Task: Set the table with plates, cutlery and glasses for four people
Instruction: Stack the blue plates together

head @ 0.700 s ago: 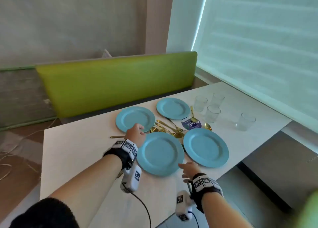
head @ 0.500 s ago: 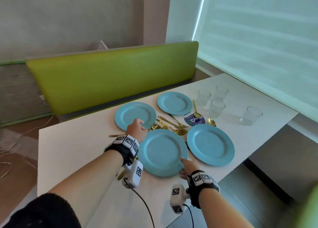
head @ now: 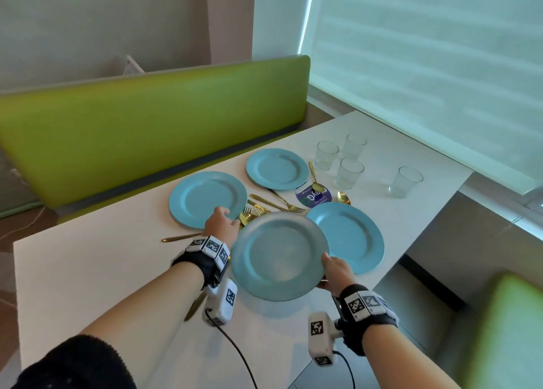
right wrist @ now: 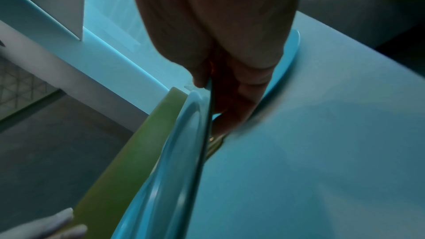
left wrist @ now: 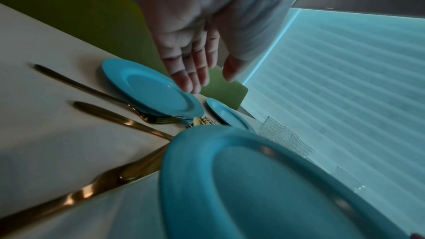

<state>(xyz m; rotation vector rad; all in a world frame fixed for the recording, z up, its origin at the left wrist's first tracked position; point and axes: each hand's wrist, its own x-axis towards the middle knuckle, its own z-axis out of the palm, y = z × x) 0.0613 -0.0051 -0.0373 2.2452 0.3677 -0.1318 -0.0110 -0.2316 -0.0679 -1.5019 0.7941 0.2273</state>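
Four light-blue plates are in the head view. My right hand [head: 326, 271] grips the right rim of the nearest plate [head: 279, 256] and holds it tilted above the white table [head: 88, 271]. The right wrist view shows the thumb on top of that plate's rim [right wrist: 174, 152] and the fingers underneath. My left hand [head: 225, 215] hovers over the near edge of the far-left plate [head: 202, 197]; its fingers [left wrist: 193, 75] are straight and hold nothing. Gold cutlery [head: 264, 205] lies bunched between the plates. Several clear glasses [head: 349, 172] stand at the far right.
A second far plate [head: 276, 168] and a right plate [head: 352, 235] lie flat. A gold knife [head: 180, 237] lies left of my left hand, another [head: 195, 306] lies under the wrist. A round purple sticker [head: 313, 199] sits by the spoons. A green bench [head: 147, 118] runs behind the table.
My right hand reached the near plate's rim, gripped it and raised it off the table. My left hand stayed by the far-left plate.
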